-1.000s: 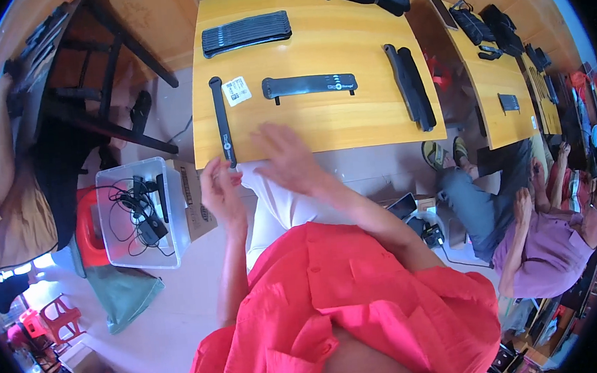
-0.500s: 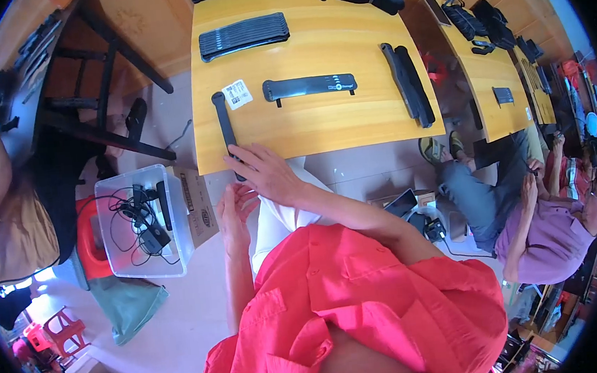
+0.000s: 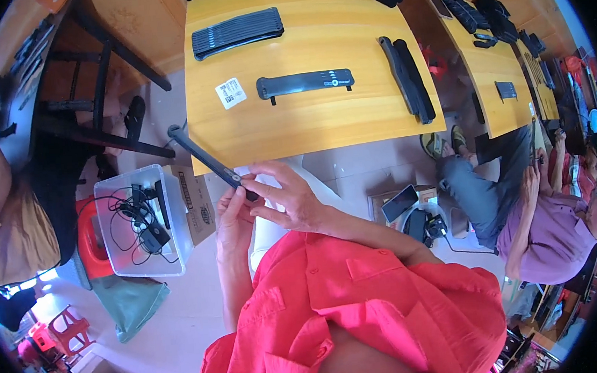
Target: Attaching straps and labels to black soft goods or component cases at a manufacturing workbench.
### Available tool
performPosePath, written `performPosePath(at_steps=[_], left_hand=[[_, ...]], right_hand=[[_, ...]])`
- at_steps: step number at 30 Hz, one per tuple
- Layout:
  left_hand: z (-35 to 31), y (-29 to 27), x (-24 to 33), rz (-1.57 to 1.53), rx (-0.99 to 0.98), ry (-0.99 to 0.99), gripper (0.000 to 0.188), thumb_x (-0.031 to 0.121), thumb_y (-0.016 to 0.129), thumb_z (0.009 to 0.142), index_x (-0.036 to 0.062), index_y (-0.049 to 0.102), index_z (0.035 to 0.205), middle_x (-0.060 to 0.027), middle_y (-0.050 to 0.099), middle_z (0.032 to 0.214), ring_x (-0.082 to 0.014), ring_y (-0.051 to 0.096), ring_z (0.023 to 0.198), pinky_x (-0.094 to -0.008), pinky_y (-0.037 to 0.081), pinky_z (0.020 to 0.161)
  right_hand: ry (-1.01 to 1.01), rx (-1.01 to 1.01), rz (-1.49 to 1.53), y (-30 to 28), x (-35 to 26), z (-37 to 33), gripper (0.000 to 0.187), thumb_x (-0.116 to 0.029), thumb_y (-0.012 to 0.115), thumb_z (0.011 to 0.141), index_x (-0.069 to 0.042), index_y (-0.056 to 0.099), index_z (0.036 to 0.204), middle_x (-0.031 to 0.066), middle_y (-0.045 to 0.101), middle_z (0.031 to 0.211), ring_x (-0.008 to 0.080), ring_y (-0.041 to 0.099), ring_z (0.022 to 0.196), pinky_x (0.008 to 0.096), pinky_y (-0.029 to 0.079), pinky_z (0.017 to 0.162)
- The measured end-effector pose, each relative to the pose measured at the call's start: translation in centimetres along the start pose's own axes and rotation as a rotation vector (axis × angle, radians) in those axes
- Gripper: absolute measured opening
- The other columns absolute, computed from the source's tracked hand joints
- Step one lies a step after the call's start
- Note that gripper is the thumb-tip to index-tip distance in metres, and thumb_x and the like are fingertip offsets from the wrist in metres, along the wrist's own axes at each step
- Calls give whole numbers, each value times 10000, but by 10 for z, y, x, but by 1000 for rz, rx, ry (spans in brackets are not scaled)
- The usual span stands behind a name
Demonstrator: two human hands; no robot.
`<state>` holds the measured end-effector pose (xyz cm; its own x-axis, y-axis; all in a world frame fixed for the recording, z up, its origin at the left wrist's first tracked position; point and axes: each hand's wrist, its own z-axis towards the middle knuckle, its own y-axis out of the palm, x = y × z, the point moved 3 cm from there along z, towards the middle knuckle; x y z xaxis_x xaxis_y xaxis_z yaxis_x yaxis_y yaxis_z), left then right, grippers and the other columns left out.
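A long, narrow black strap with a rounded far end slants up off the near left edge of the yellow wooden table. Its near end is between the closed fingers of my left hand. My right hand pinches the same end from the right side, thumb and fingertips on it. Flat on the table beyond lies another black strap with pale print and two small tabs below it. Left of that is a white printed label.
A bundle of black straps lies farther back, and more black straps lie along the right edge. A clear plastic bin of cables stands on the left, beside a cardboard box. A seated person works at the right.
The black strap has come off the tabletop and now tilts up to the left. My right hand has shifted from lying over it to pinching its near end beside my left hand.
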<state>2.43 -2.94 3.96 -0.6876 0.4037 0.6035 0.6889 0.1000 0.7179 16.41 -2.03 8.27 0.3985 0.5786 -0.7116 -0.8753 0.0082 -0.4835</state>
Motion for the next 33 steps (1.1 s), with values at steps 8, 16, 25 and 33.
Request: performPosePath(at_steps=[8, 16, 25, 33], left_hand=[[0, 11, -1, 101, -14, -21, 249, 109, 533, 899, -28, 568, 1104, -103, 637, 965, -150, 631, 807, -278, 529, 729], [-3, 12, -1, 159, -26, -21, 238, 78, 553, 880, -51, 575, 1079, -114, 639, 956, -157, 638, 789, -258, 556, 674], [-5, 9, -5, 150, 60, 1, 217, 87, 565, 876, -51, 588, 1042, -115, 638, 925, -164, 639, 777, -261, 559, 674], [10, 34, 1, 252, 160, -4, 228, 172, 611, 864, -44, 612, 937, -83, 632, 812, -129, 622, 691, -219, 511, 653]], right_hand=[[162, -62, 309, -16, 17, -3, 285, -6, 725, 686, -30, 663, 962, 99, 567, 986, 231, 591, 888, 307, 505, 737], [155, -179, 373, -27, 18, 4, 240, -2, 693, 716, -22, 667, 954, 91, 572, 941, 225, 588, 870, 307, 504, 719], [14, -241, 199, -28, 8, 10, 211, 25, 658, 713, 8, 650, 923, 107, 590, 918, 257, 594, 830, 329, 505, 685], [0, -183, 192, -44, 14, 19, 181, 48, 631, 703, 34, 653, 882, 137, 624, 913, 260, 627, 787, 310, 516, 685]])
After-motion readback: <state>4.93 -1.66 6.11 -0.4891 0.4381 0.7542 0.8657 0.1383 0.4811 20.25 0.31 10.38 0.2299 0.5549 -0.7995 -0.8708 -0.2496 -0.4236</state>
